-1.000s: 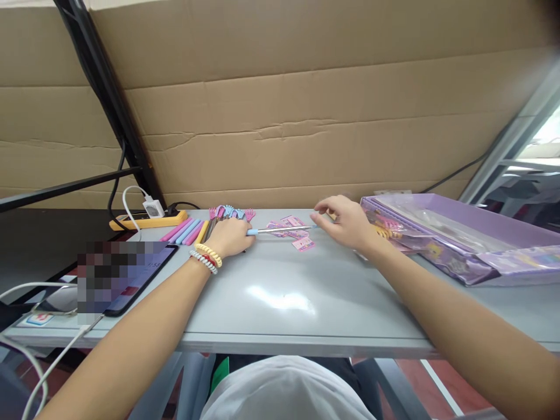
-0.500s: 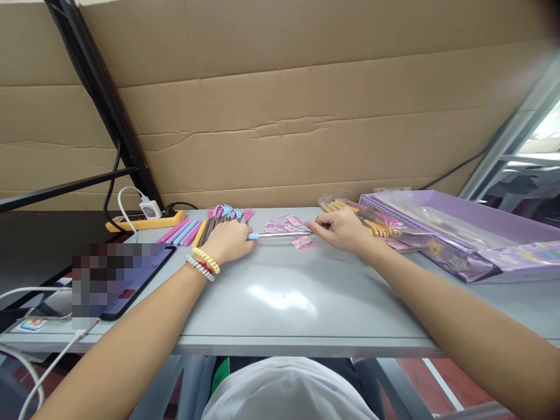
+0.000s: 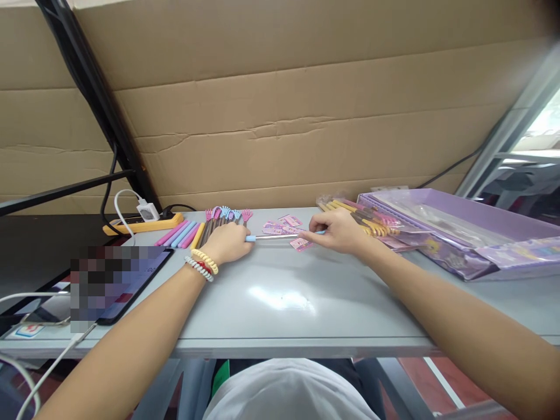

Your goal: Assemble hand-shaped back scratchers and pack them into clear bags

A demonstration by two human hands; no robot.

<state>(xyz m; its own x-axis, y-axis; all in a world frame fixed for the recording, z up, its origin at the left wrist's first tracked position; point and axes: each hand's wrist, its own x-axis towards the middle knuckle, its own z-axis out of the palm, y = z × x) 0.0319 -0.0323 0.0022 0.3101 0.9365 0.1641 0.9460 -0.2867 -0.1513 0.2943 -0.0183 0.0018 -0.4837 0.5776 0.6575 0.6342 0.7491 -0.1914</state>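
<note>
A back scratcher (image 3: 277, 237) with a thin metal rod lies level between my hands, just above the table. My left hand (image 3: 230, 241) is closed around its light-blue handle. My right hand (image 3: 335, 230) pinches its other end, where a bit of blue shows by the fingers. Below the rod several pink printed cards (image 3: 282, 226) rest on the table. Beside my left hand is a row of back scratchers (image 3: 225, 215) with pink and blue hand-shaped heads, plus several coloured handles (image 3: 181, 232). A clear bag of yellow and pink back scratchers (image 3: 376, 221) touches the space behind my right hand.
A purple open box (image 3: 437, 256) stands at the right of the grey table (image 3: 280, 321). At the left lie a tablet (image 3: 135, 289), white cables and a yellow power strip (image 3: 168, 223). A cardboard wall (image 3: 280, 99) closes off the back.
A blue piece now shows at my right fingers, which sit slightly differently on the rod's end. My left hand keeps its hold on the handle. The view has shifted a little.
</note>
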